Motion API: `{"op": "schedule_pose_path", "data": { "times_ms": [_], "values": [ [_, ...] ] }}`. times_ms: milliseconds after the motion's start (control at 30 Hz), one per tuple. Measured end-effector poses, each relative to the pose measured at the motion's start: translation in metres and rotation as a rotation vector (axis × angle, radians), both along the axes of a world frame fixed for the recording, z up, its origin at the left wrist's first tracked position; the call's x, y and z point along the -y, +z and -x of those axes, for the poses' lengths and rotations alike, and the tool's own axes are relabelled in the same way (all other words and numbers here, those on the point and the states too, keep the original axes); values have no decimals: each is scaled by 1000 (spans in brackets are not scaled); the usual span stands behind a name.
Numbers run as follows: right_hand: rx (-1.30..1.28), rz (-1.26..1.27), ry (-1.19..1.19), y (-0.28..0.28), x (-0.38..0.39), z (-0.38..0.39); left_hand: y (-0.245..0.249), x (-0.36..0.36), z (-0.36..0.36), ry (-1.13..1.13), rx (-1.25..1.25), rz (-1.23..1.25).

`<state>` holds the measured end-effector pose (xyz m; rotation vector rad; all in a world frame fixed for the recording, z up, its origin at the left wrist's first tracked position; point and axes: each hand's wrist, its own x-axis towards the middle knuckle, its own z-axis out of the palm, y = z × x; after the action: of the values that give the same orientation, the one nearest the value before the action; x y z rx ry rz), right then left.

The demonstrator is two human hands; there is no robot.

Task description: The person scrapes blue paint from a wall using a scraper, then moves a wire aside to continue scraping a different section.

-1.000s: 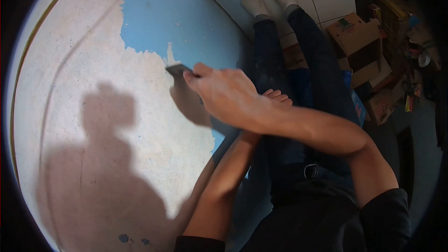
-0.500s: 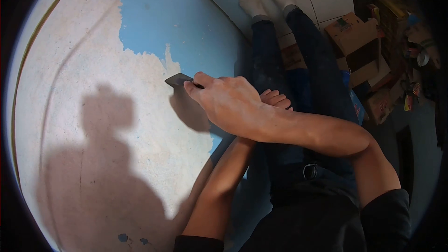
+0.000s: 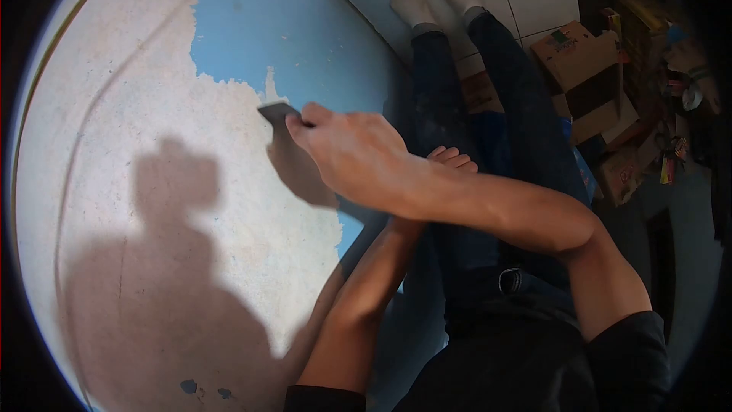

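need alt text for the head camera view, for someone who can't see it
A person's right hand holds a flat dark blade by a part-blue, part-pale wall. The left hand shows partly behind the right forearm; cardboard boxes sit toward the picture's right.

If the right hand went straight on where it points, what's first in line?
Probably the wall's pale patch, met by the scraper the right hand holds out ahead; whether they touch now is unclear.
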<state>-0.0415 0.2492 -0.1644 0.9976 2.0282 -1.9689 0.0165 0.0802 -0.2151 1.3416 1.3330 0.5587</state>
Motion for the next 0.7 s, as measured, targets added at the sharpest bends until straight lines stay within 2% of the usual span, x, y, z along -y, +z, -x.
{"op": "schedule_pose_path", "data": {
  "times_ms": [133,267,333,400,500,567,633,667,700],
  "values": [
    [-9,-2,23,12,6,-9,-1,3,1,-67,-2,47],
    [62,-36,-13,-31,3,16,-23,43,-15,-56,-149,-78],
    [33,34,-28,-26,-5,14,-15,36,-11,-53,-195,-77],
    [13,77,-16,-16,-9,7,-11,21,2,-295,-189,-1],
    [0,38,2,-6,-4,-2,-6,15,6,-214,-92,41],
    [-1,-78,-41,-20,1,6,-18,61,-10,-71,10,181],
    [29,-61,-17,-40,-5,17,-16,63,-15,-10,-42,128],
    [45,-53,-8,-45,-7,20,-13,59,-16,-21,-147,7],
    [22,-58,-22,-42,-7,18,-10,43,-11,-125,-183,15]
  ]
}}
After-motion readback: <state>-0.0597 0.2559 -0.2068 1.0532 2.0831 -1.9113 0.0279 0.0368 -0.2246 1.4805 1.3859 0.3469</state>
